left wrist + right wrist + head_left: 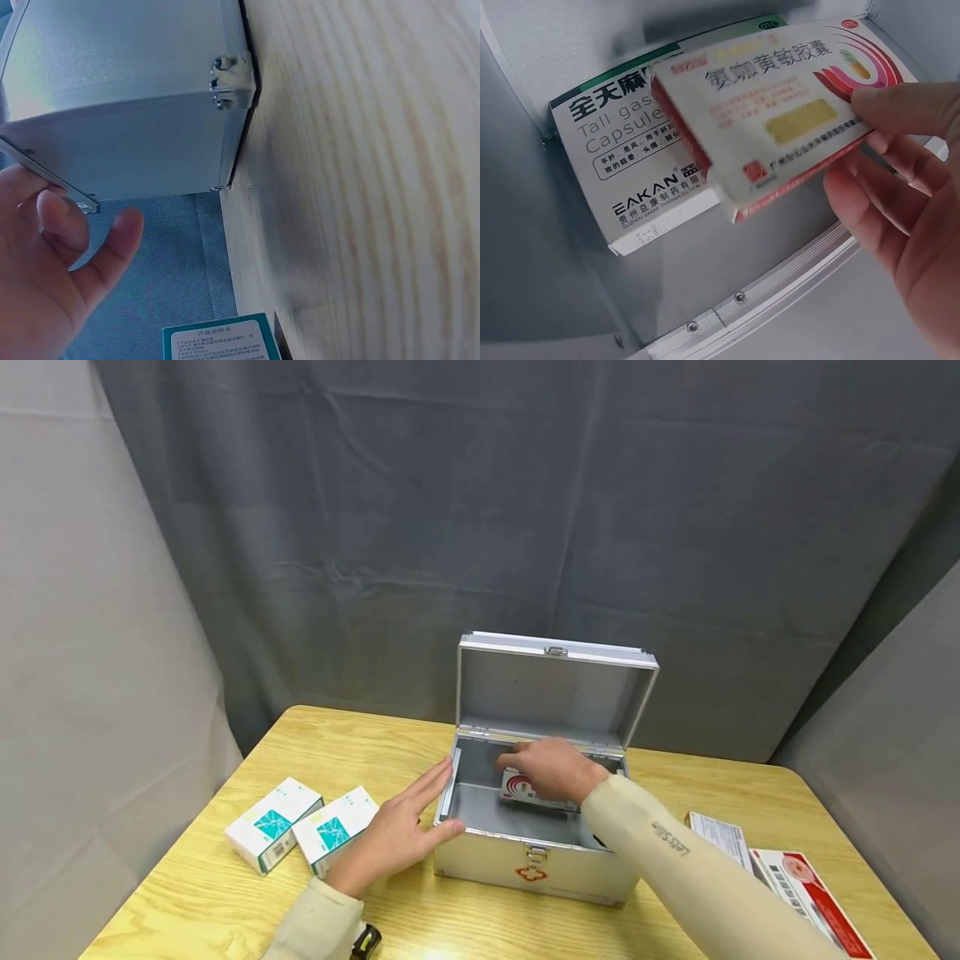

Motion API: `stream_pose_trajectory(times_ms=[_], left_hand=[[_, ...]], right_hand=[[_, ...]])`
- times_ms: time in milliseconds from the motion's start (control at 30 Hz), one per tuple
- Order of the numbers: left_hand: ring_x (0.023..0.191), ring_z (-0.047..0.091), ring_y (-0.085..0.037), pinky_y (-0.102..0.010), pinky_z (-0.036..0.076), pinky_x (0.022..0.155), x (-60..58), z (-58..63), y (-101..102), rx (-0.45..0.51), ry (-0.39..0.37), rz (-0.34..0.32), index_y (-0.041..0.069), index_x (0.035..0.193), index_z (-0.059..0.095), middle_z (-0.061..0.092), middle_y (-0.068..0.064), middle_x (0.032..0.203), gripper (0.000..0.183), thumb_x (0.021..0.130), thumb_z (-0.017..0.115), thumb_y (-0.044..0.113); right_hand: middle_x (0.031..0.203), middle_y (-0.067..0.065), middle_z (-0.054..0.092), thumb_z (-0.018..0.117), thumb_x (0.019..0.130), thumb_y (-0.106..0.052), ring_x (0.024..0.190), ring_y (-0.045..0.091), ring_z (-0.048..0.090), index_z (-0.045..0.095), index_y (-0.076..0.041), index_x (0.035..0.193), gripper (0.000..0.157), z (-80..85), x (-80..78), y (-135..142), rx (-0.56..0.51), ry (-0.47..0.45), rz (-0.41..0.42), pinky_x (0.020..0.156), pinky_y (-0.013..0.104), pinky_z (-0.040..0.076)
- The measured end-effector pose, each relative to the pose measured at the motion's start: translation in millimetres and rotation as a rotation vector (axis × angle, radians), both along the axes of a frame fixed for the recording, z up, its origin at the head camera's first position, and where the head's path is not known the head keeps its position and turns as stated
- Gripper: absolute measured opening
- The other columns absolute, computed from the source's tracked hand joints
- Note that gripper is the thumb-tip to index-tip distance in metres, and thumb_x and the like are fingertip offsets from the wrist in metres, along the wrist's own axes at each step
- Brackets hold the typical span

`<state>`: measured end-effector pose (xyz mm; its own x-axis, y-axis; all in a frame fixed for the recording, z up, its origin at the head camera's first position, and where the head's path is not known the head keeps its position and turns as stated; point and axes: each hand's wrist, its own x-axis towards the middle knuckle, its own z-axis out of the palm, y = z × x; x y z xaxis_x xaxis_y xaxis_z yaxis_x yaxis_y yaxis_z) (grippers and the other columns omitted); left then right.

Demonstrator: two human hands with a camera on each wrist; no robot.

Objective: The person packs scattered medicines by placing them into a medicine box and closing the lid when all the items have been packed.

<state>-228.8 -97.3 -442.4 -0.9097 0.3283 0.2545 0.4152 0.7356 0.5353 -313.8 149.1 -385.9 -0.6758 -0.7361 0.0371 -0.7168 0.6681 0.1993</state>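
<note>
A silver first-aid case (495,858) stands on the table with its lid (555,689) raised. My right hand (553,768) reaches down inside it and pinches a white medicine box (780,112) with red edges between thumb and fingers. Beneath that, a white and green medicine box (630,135) lies on the case floor, partly covered. At the case's left rim is my left hand (401,835), its fingers extended along the side and thumb spread toward the front; the left wrist view shows the fingertips (64,217) right at the rim.
Two white and teal medicine boxes (273,824) (336,827) lie on the wooden table (367,735), left of the case. To its right are a white box (720,839) and a red and white box (810,897), partly behind my right sleeve. A grey curtain (420,527) hangs behind.
</note>
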Motion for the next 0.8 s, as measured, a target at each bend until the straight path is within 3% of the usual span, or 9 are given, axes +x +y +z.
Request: stream_pose_trajectory(times_ms=[300,500,800], left_hand=[[0.137,0.031,-0.020,-0.049,0.035,0.106,1.0,2.7,0.2,0.009,-0.013,0.008,0.035,0.145,0.018,0.006,0.029,0.150,0.080,0.079,0.045,0.071],[0.136,0.031,-0.019,-0.049,0.036,0.105,3.0,2.1,2.2,0.020,-0.003,0.011,0.034,0.145,0.020,0.008,0.029,0.150,0.080,0.079,0.044,0.072],[0.135,0.033,-0.018,-0.045,0.041,0.102,5.6,1.7,4.2,0.040,0.004,-0.007,0.033,0.145,0.020,0.009,0.027,0.150,0.079,0.080,0.047,0.068]], right_hand=[[0.092,-0.001,0.067,0.075,0.070,-0.006,0.069,0.012,0.061,0.065,-0.027,0.108,0.044,-0.9,0.2,-3.4,0.045,0.115,0.078,0.059,0.029,0.052],[0.085,-0.001,0.064,0.077,0.067,-0.007,0.068,0.013,0.060,0.063,-0.025,0.100,0.040,-3.4,0.3,-3.2,0.083,0.132,0.093,0.055,0.029,0.050],[0.094,0.002,0.062,0.075,0.068,-0.004,0.060,0.011,0.055,0.062,-0.024,0.094,0.035,-8.6,0.1,-1.0,0.108,0.180,0.114,0.052,0.028,0.049]])
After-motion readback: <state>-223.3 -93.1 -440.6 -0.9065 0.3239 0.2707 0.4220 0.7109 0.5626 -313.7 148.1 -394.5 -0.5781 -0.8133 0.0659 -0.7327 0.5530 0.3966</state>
